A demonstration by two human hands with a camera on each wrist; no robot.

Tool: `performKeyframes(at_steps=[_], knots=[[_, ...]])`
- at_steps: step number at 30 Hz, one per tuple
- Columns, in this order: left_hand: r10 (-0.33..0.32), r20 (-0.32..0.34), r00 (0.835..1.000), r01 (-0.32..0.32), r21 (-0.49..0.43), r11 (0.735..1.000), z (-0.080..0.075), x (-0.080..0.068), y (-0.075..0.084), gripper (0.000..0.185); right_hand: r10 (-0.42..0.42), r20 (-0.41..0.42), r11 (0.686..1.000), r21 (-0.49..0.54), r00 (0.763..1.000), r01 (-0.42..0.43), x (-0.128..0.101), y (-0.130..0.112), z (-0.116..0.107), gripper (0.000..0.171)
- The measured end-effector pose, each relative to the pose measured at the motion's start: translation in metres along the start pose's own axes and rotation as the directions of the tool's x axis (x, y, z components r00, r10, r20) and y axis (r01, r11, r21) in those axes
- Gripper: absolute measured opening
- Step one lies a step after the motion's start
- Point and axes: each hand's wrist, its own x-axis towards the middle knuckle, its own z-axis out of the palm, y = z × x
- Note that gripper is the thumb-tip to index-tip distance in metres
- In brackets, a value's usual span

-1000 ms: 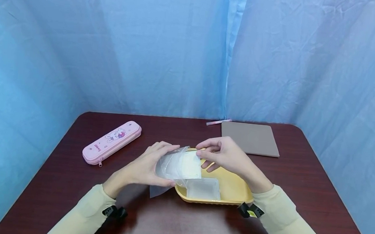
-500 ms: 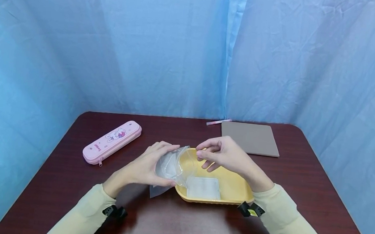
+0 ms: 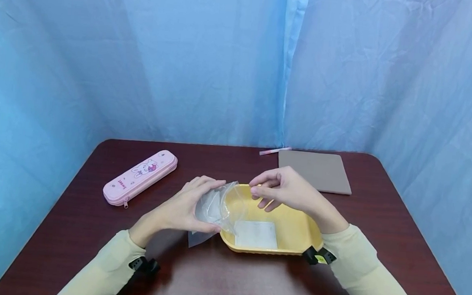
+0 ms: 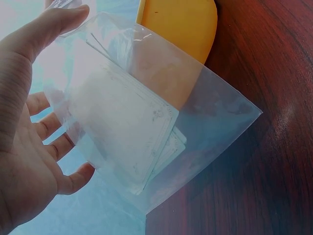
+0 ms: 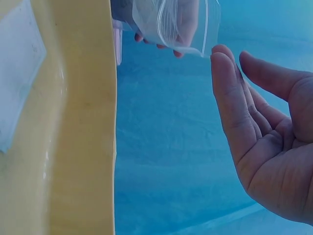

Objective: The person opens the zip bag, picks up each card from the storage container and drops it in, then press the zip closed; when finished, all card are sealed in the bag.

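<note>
At centre of the surface (image 3: pixel 92 210), a clear zip bag (image 3: pixel 215 208) stands at the nine o'clock edge of a yellow tray (image 3: pixel 292 229), gripped by the left hand (image 3: pixel 182 210). A second ago a white card was sliding into it; now white cards (image 4: pixel 124 129) sit fully inside. The right hand (image 3: pixel 284 192) has let go and hovers relaxed at the bag's mouth. Another white card (image 3: pixel 256 234) lies in the tray. At ten o'clock, a pink pencil case (image 3: pixel 140 177); at one o'clock, a brown pad (image 3: pixel 314 171).

tiny print on the pink pencil case (image 3: pixel 140 177) is unreadable, clear bag (image 3: pixel 215 208) covers the yellow tray's (image 3: pixel 296 229) left rim, and the cards (image 4: pixel 124 132) inside look blurry
</note>
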Motion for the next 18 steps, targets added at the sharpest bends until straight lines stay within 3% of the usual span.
performKeyframes(at_steps=[9,18], knots=[[-0.017,0.005,1.0,0.017,-0.003,1.0,-0.004,-0.003,-0.002,0.1,-0.062,0.059,0.998,-0.024,0.996,0.063,0.007,0.008,-0.021,0.031],[-0.019,-0.006,1.0,0.019,-0.006,1.0,-0.002,-0.004,-0.001,0.101,-0.049,0.204,0.993,-0.097,0.978,0.07,0.018,0.032,-0.034,0.036]])
